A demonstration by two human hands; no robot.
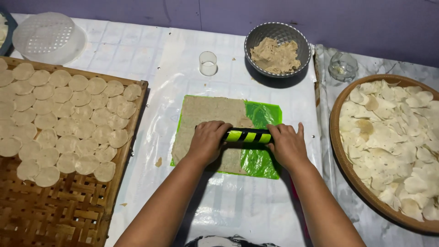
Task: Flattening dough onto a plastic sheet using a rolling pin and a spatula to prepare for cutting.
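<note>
The left hand (208, 141) is gripping one end of a black roller with yellow-green stripes (247, 136), fingers curled closed over it, and the right hand (286, 144) is gripping the other end in the same closed manner. The roller is lying crosswise on a flattened sheet of beige dough (206, 119), which is resting on a green plastic sheet (263, 160); the dough is covering the left part of that sheet, while the right part is showing bare. The green sheet is lying on a surface (238, 201) covered with clear plastic film. To the left, a woven bamboo tray (59, 215) is carrying rows of round, pale dough discs (68, 123), laid flat and touching one another. To the right, a round brown tray (340, 151) is holding a loose pile of thin white chips (393, 137). Beyond the dough sheet, a grey bowl (277, 33) is containing a lump of beige dough, and a small clear cylindrical cup (208, 63) is standing just left of it. A small glass dish (343, 67) is sitting near the bowl, and a white perforated cover (48, 36) is lying at the far left corner.
</note>
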